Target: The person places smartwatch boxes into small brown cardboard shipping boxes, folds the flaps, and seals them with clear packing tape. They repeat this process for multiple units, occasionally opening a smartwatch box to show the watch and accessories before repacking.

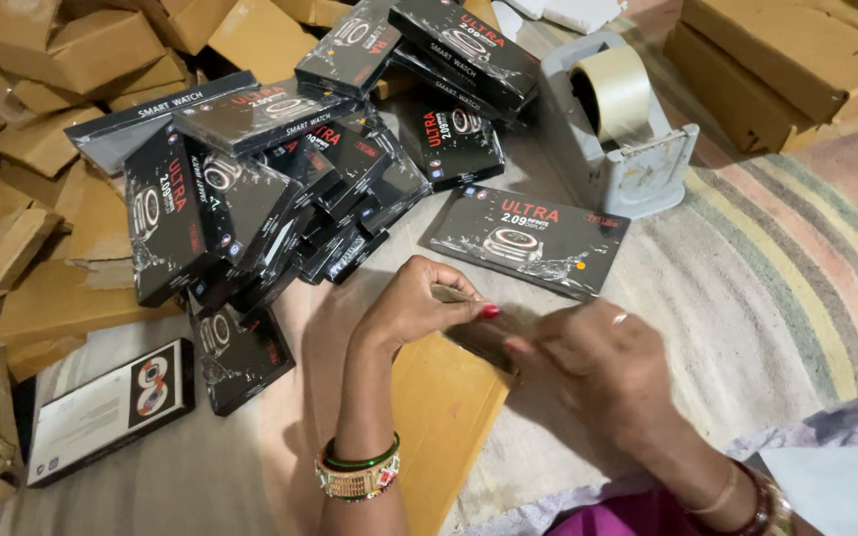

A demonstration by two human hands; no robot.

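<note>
Above the cardboard box (444, 417), both hands' fingertips (484, 313) pinch brown tape (474, 333) between them.

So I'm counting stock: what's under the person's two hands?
Under the left hand and right hand lies a flat brown cardboard piece on the striped mat. The part pinched between the fingers is blurred and covered, and so is anything beneath the cardboard.

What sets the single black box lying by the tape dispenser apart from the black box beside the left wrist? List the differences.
The single black box by the tape dispenser lies flat with its dark printed face up; the box beside the left wrist shows a mostly white panel. The first lies apart from the heap, beyond the hands; the second lies at the heap's near edge, by loose cardboard. Both are flat, oblong and rest untouched on the striped mat.
</note>
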